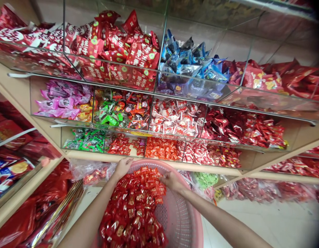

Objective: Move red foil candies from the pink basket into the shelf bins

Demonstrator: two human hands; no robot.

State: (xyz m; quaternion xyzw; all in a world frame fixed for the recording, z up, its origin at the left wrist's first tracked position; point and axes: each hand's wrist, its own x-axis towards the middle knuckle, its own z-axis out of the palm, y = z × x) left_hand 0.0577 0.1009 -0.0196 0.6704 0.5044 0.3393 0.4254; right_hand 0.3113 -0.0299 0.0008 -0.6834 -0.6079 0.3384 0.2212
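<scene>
A round pink plastic basket [198, 220] stands below the shelves, its wall pierced with slots and holes. Dark red wrapped candies [135, 210] are heaped along its left side, with brighter orange-red wrapped candies [149, 177] at the far end of the heap. My left hand [123, 167] is at the far left rim, fingers curled over it. Inside the basket, my right hand [172, 181] has its fingers bent together at the right edge of the orange-red candies. What those fingertips hold, if anything, is hidden.
Glass-fronted bins ahead hold orange-red candies [161, 148], green-wrapped candies [85, 139], white-and-red candies [174, 119] and red bags [118, 48]. A wooden shelf edge [200, 167] runs just beyond the basket. Plastic bags of sweets [94, 174] lie beneath it. Red packages [27, 210] stand at left.
</scene>
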